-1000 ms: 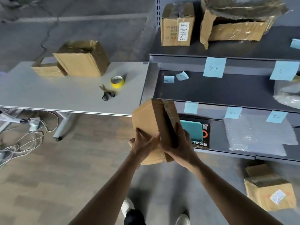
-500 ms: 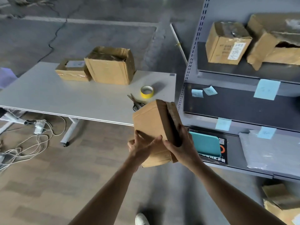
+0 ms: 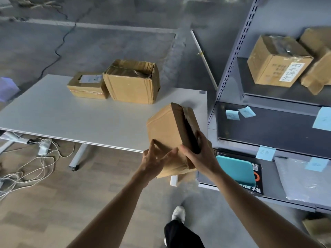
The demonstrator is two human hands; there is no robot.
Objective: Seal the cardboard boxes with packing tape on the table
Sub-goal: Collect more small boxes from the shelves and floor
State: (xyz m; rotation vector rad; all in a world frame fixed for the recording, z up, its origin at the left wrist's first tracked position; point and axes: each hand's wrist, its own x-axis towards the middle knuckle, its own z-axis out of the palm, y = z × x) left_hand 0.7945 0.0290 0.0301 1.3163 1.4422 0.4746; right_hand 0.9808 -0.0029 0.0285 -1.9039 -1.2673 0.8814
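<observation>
I carry a brown cardboard box (image 3: 167,129) in both hands, tilted, above the near right corner of the white table (image 3: 71,119). My left hand (image 3: 155,161) grips its lower near corner. My right hand (image 3: 197,154) grips its right side, fingers curled over the dark taped flap. On the table's far side stand a larger open-topped cardboard box (image 3: 132,83) and, touching it on the left, a small flat box with a label (image 3: 86,85). The carried box hides the tape roll and the scissors.
A grey metal shelf rack (image 3: 231,56) stands right of the table, with cardboard boxes (image 3: 275,61) on an upper shelf, blue paper labels, a teal-and-black package (image 3: 240,169) and a plastic-wrapped bundle lower down. White cables (image 3: 35,161) lie on the floor under the table's left.
I have stepped closer to the table with the box. The box now covers the yellow tape roll and the scissors seen earlier. Both hands keep the same hold.
</observation>
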